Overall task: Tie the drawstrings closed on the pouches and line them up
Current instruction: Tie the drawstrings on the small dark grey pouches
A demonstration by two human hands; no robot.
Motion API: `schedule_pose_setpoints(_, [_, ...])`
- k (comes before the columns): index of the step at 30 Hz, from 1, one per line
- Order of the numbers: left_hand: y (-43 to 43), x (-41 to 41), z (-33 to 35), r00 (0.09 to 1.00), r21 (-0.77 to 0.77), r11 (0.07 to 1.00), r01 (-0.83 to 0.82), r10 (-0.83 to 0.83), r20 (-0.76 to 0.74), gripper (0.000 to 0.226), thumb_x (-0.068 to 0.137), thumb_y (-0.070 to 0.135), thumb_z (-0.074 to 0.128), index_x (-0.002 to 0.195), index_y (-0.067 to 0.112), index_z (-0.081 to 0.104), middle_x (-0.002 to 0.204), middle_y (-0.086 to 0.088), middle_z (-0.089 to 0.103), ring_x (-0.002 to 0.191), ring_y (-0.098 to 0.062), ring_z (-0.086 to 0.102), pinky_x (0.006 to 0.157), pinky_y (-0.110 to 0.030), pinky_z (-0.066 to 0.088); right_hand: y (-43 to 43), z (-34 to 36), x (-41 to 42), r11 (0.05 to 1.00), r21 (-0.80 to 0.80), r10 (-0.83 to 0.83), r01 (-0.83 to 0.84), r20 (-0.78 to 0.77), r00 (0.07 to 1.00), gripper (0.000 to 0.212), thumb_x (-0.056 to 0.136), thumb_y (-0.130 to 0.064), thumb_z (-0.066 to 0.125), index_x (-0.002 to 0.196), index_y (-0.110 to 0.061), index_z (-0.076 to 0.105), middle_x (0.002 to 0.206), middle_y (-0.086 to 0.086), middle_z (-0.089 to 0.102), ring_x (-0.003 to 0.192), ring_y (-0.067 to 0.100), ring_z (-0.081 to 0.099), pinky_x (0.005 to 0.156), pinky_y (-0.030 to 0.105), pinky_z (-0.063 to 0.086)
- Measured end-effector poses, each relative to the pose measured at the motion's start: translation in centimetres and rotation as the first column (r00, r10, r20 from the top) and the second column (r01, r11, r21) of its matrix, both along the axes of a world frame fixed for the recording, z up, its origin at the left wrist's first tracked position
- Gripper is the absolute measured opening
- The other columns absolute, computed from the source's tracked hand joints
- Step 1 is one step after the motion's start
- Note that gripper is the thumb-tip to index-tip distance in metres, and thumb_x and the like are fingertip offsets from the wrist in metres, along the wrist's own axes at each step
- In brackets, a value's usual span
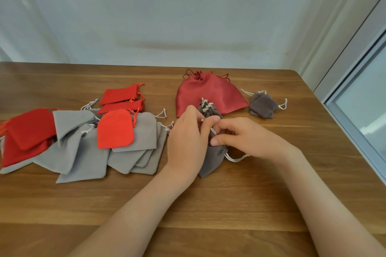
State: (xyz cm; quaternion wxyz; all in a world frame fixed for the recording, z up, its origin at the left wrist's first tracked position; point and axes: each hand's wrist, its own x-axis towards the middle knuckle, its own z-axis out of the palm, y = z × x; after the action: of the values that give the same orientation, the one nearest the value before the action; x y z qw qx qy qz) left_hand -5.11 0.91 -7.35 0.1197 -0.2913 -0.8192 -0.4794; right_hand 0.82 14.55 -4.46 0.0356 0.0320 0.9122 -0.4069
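Many flat pouches wait well to the left of the large crimson satin pouch [208, 94]: matte red pouches [31, 131] and pale grey pouches [83, 152], soft-napped, overlapping in a loose heap, cords slack. In front of the satin pouch, the left hand [188, 142] curls its fingers and pinches the white drawstring [236, 159] at the puckered neck of a taupe pouch [211, 160] lying on the wooden table [208, 204]. The right hand [240, 135] pinches the same cord from the other side, and a loop trails out under its wrist.

The knot looks half made. It should go best with the left hand keeping the neck bunched while the right draws the thin twisted cord snug, since the velvety cloth would likely spread open once released. A knotted taupe pouch [210, 110] sits against the satin pouch's front edge, and a gathered taupe pouch [263, 104] lies just to its right.
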Motion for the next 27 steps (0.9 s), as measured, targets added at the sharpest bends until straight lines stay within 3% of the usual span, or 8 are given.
schedule_pose_setpoints(5, [-0.08, -0.03, 0.01, 0.999, 0.02, 1.0, 0.013, -0.014, 0.04, 0.029, 0.093, 0.034, 0.056, 0.071, 0.022, 0.041, 0.058, 0.008, 0.044, 0.059, -0.006, 0.046, 0.053, -0.017, 0.034, -0.5, 0.03, -0.14, 0.985, -0.088, -0.166, 0.15, -0.221, 0.961, 0.003, 0.087, -0.016, 0.065, 0.084, -0.017, 0.065, 0.073, -0.009, 0.062, 0.068, 0.001, 0.055, 0.063, 0.015, 0.043])
schedule_pose_setpoints(8, [-0.02, 0.1, -0.41, 0.997, -0.001, 0.998, 0.066, -0.066, 0.029, 0.03, 0.097, 0.035, 0.048, 0.079, 0.011, 0.049, 0.063, 0.002, 0.051, 0.063, -0.013, 0.05, 0.053, -0.026, 0.036, -0.54, 0.14, -0.24, 0.965, -0.172, -0.243, 0.2, -0.281, 0.929, 0.007, 0.086, -0.011, 0.066, 0.088, -0.018, 0.067, 0.074, -0.008, 0.064, 0.07, 0.001, 0.057, 0.065, 0.014, 0.045])
schedule_pose_setpoints(12, [0.11, 0.31, -0.4, 0.994, -0.049, 0.993, 0.105, -0.105, -0.001, 0.047, 0.096, 0.052, 0.029, 0.086, 0.01, 0.047, 0.064, -0.003, 0.055, 0.059, -0.022, 0.055, 0.053, -0.042, 0.043, -0.74, 0.38, -0.09, 0.946, -0.243, -0.285, 0.215, -0.302, 0.91, 0.013, 0.087, -0.011, 0.065, 0.088, -0.023, 0.069, 0.079, -0.005, 0.068, 0.078, 0.011, 0.063, 0.071, 0.023, 0.05])
schedule_pose_setpoints(18, [0.09, 0.32, -0.31, 0.989, 0.011, 0.989, 0.15, -0.15, 0.011, 0.04, 0.097, 0.041, 0.033, 0.084, 0.009, 0.052, 0.063, -0.004, 0.055, 0.057, -0.017, 0.052, 0.056, -0.031, 0.037, -0.4, 0.93, 0.16, 0.92, -0.331, -0.307, 0.212, -0.267, 0.914, 0.016, 0.088, -0.002, 0.059, 0.087, -0.015, 0.069, 0.074, -0.002, 0.066, 0.069, 0.01, 0.06, 0.068, 0.021, 0.051])
schedule_pose_setpoints(22, [0.14, -0.01, -0.55, 0.974, -0.032, 0.975, 0.222, -0.223, -0.043, 0.028, 0.095, 0.032, 0.044, 0.079, 0.013, 0.058, 0.058, 0.013, 0.046, 0.057, -0.004, 0.049, 0.054, -0.013, 0.035, -0.29, 0.74, 0.13, 0.91, -0.336, -0.339, 0.241, -0.271, 0.901, 0.009, 0.086, -0.005, 0.061, 0.083, -0.013, 0.066, 0.077, 0.005, 0.064, 0.068, 0.01, 0.056, 0.069, 0.031, 0.05])
schedule_pose_setpoints(27, [-0.01, -0.42, -0.09, 0.934, -0.002, 0.937, 0.35, -0.349, 0.073, 0.014, 0.092, 0.022, 0.059, 0.086, 0.017, 0.071, 0.068, 0.018, 0.058, 0.069, 0.003, 0.056, 0.063, -0.007, 0.037, -0.23, 0.55, 0.13, 0.918, -0.324, -0.323, 0.23, -0.272, 0.906, 0.012, 0.086, -0.006, 0.062, 0.081, -0.016, 0.065, 0.075, -0.003, 0.063, 0.073, 0.01, 0.056, 0.072, 0.029, 0.048])
